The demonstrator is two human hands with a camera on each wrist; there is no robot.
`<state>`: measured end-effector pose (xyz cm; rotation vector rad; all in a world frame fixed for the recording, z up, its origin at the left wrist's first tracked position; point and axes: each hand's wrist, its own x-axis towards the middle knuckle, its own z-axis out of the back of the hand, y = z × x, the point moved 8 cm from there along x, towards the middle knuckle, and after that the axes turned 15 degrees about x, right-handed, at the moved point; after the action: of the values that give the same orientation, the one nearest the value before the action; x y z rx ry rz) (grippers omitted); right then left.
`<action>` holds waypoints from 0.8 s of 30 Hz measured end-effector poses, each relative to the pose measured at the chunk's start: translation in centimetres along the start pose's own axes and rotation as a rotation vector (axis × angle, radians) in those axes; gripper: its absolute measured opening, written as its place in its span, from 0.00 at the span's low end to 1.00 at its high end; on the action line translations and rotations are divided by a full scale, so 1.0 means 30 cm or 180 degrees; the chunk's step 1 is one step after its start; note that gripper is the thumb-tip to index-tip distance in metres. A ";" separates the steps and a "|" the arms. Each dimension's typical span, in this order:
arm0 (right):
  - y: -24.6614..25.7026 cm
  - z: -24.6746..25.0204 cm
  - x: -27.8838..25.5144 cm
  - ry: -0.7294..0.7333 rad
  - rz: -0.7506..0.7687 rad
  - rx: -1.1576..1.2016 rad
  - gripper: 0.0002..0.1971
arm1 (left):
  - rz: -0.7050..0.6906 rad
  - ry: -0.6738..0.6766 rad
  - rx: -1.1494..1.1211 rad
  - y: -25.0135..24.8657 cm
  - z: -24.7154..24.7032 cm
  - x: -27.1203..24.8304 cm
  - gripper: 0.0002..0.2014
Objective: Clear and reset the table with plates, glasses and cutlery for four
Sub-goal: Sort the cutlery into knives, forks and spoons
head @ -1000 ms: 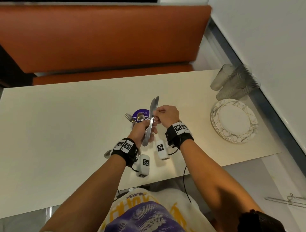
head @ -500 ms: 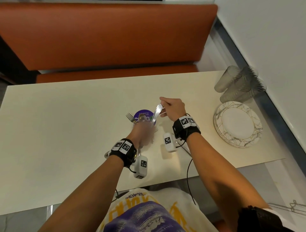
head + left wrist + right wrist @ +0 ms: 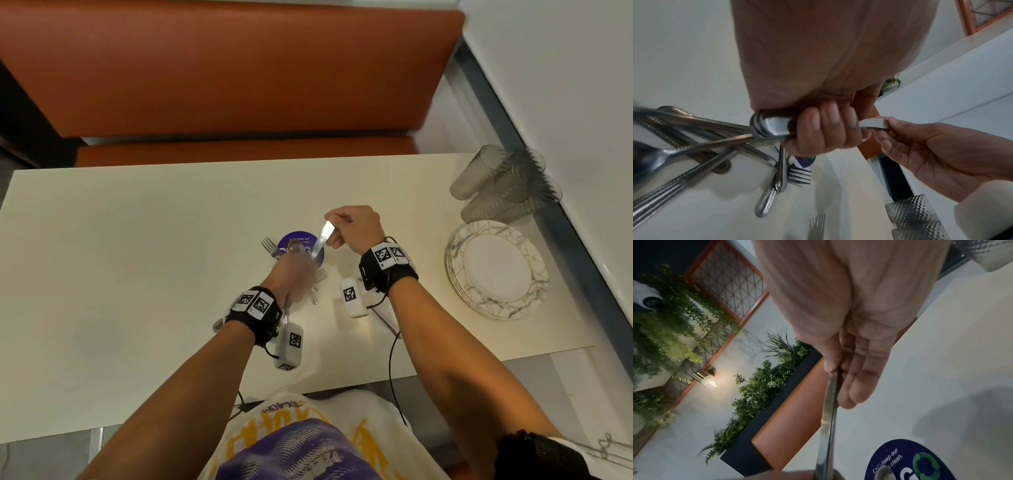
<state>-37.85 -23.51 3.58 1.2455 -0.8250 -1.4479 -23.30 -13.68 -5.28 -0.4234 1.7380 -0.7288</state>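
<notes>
Gripping a bundle of cutlery (image 3: pixel 764 128) in a fist, the left hand (image 3: pixel 294 274) hovers low over the middle of a pale bench (image 3: pixel 137 240), its fingers (image 3: pixel 826 128) curled tight round several knife handles. The right hand (image 3: pixel 356 226) sits just beyond it, thumb and forefinger pinching the blade tip of one knife (image 3: pixel 323 238) whose handle end runs down into the left fist; the remaining right fingers (image 3: pixel 863 374) lie straight and pressed together beside the blade.

Under the left hand, loose forks and spoons (image 3: pixel 701 146) lie crossed on the bench, some with beaded handles. One fork (image 3: pixel 270 247) pokes out to the left of the fist, and a second fork (image 3: pixel 320 274) shows to its right. They partly cover a round purple sticker (image 3: pixel 299 240) on the bench, which carries white lettering and a green recycling mark.

At the right end of the bench, well apart from the hands, a stack of white plates (image 3: pixel 496 270) with marble and gold edging sits near the front. Just behind it stand clear ribbed glasses (image 3: pixel 507 188), upside down and grouped together.

An orange padded seat (image 3: pixel 222 68) runs along the far side of the bench.
</notes>
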 end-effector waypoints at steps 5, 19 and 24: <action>-0.015 0.040 0.099 -0.0122 -0.0236 0.0236 0.08 | -0.0280 -0.0282 0.0489 -0.087 0.026 0.062 0.15; -0.388 0.132 0.314 -0.1395 -0.1327 0.1724 0.04 | -0.1095 -0.2080 0.3596 -0.273 0.316 0.322 0.11; -0.442 0.037 0.331 -0.1192 -0.1198 0.0945 0.07 | -0.1053 -0.2325 0.3561 -0.241 0.395 0.292 0.10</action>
<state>-41.85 -29.81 -11.27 1.4266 -1.1309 -1.9547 -15.15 -27.49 -8.78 -0.1388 0.4226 -1.4240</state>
